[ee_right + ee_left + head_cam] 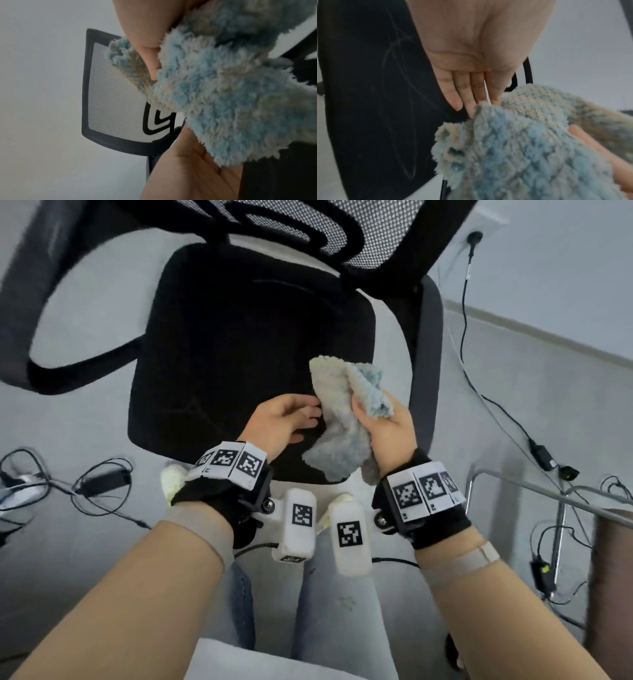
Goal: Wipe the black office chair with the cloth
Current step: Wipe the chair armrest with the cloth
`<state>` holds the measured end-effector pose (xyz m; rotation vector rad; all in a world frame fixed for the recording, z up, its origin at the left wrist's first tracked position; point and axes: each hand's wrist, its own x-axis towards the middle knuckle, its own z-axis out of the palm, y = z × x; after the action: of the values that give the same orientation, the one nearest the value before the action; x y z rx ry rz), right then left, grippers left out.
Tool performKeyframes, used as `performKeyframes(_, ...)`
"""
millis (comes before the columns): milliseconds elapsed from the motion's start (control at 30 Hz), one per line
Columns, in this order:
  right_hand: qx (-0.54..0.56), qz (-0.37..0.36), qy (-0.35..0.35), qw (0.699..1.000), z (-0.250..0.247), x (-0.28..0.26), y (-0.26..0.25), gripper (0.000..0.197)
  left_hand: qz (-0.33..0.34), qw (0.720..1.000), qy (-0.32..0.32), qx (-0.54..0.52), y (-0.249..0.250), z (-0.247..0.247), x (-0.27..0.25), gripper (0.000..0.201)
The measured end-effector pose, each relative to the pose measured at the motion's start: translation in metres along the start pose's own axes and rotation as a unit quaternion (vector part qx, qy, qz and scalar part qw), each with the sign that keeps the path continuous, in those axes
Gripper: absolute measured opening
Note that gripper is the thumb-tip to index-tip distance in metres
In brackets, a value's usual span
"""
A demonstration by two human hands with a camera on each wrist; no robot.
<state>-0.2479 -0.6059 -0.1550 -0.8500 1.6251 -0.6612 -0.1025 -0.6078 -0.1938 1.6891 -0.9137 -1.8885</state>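
Black office chair point(239, 337) seen from above in head view; seat pad toward the person, mesh backrest point(291, 224) at top of frame, armrest loops point(68, 302) on either side. Cloth point(346, 419), fluffy, pale blue w/ cream patches, is held bunched above the front-right part of the seat, not lying flat on it. R hand point(387, 429) is wrapped around the cloth, thumb pressed into the folds, fabric spilling out above and below the grip; confirmed in right wrist view, where pile fills most of the frame point(223, 94) and thumb is sunk in it. L hand point(281, 422) is kept relaxed, fingers point(467, 94) extended and close together, tips reaching the cloth's left edge point(513, 142); whether they actually pinch it cannot be told, since the tips are covered by the pile in left wrist view. Seat fabric point(368, 94) seen w/ faint pale streaks. Marker-tagged wrist bands point(233, 463) worn on both wrists. Cables and adapters point(102, 481) scattered on grey floor point(513, 392) both sides of chair; metal frame point(561, 498) at right.
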Motion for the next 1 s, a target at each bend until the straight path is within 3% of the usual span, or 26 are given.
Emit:
performKeyframes(333,-0.011,0.022,0.024,0.999,0.204,0.009,-0.065,0.025,0.081,0.994,0.074,0.006,0.032,-0.229,-0.030,0.022)
performKeyframes(567,-0.079,-0.045,0.012,0.996,0.283,0.039,-0.098,0.015,0.120,0.964,0.225,-0.072,0.021,-0.319,-0.023,0.027)
performKeyframes(700,-0.116,-0.129,-0.007,0.985,0.313,0.051,-0.090,0.041,0.072,0.959,0.275,-0.018,-0.005,-0.347,-0.011,0.042)
performKeyframes(767,-0.223,-0.237,-0.034,0.945,0.332,0.056,-0.083,0.048,0.028,0.972,0.234,0.003,-0.018,-0.355,-0.007,0.041)
performKeyframes(833,-0.357,-0.356,-0.109,0.856,0.353,0.062,-0.074,0.048,0.005,0.981,0.193,0.031,-0.028,-0.358,-0.005,0.033)
performKeyframes(900,-0.454,-0.422,-0.176,0.765,0.363,0.075,-0.062,0.050,0.006,0.981,0.192,0.033,-0.037,-0.363,-0.004,0.028)
performKeyframes(933,-0.478,-0.434,-0.190,0.740,0.362,0.084,-0.061,0.048,0.008,0.980,0.199,0.027,-0.040,-0.366,-0.003,0.027)
performKeyframes(1000,-0.485,-0.420,-0.166,0.749,0.355,0.098,-0.074,0.043,0.008,0.979,0.201,0.022,-0.041,-0.369,-0.001,0.028)
